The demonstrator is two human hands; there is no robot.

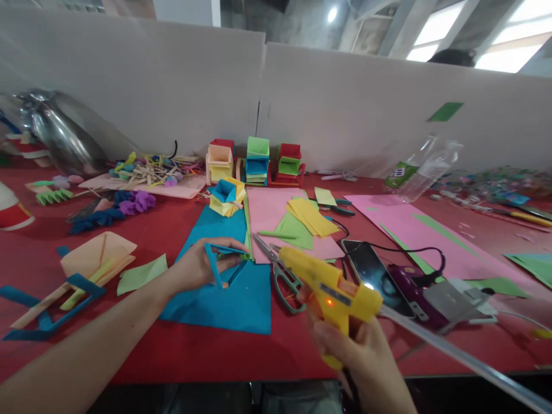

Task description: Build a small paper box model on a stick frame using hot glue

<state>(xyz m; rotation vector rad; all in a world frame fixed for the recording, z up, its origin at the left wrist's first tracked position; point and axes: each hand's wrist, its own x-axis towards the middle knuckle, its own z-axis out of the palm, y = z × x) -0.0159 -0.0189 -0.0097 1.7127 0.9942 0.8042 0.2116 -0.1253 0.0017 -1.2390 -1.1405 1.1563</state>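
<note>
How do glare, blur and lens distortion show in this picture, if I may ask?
Head view: windows at upper right are blown out, and the phone carries a bright reflection; same view: small scraps at far right look smeared, and the yellow glue gun slightly soft; same view: the metal jug and plastic bottles lean outward, likely wide-lens stretch.

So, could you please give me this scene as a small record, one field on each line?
Left hand: holds a blue paper frame
Right hand: grips a yellow glue gun, orange light on
Nozzle: toward the frame, not touching it
Glue stick: clear, out of the gun's back
Below left hand: blue sheet
Between hands: scissors
Surface: red table
</note>
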